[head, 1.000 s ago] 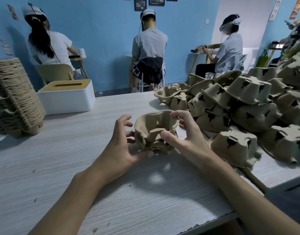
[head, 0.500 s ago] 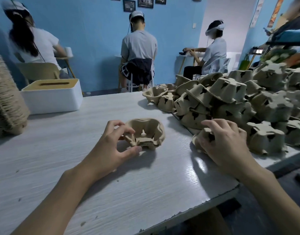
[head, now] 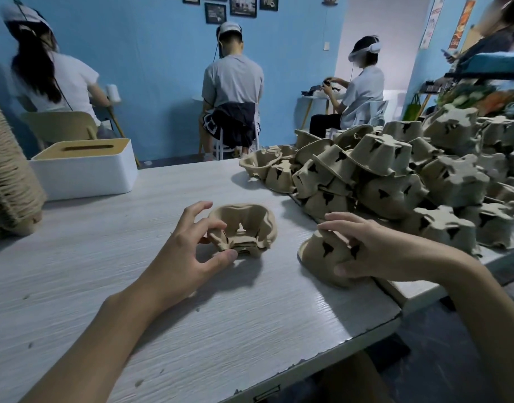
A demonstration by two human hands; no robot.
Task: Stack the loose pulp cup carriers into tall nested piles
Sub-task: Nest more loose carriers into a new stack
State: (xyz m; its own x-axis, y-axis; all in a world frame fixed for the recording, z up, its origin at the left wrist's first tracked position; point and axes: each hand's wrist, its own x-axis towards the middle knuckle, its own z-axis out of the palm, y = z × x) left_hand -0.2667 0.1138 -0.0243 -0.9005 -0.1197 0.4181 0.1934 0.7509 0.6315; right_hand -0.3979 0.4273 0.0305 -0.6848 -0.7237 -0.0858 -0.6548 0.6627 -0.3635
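Carrier stack [head: 244, 228] sits mouth-up on worktop [head: 133, 286]; left hand [head: 186, 257] pinches its near rim, fingers [head: 193, 213] curled. Right hand [head: 378, 251] grips upside-down carrier [head: 319, 254] just beside it, fingers wrapped over top. Loose heap [head: 395, 175] lies behind, right.

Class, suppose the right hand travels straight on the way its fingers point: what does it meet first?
Probably the small nested pile held by the left hand; the right hand, gripping an inverted carrier, points left toward it.
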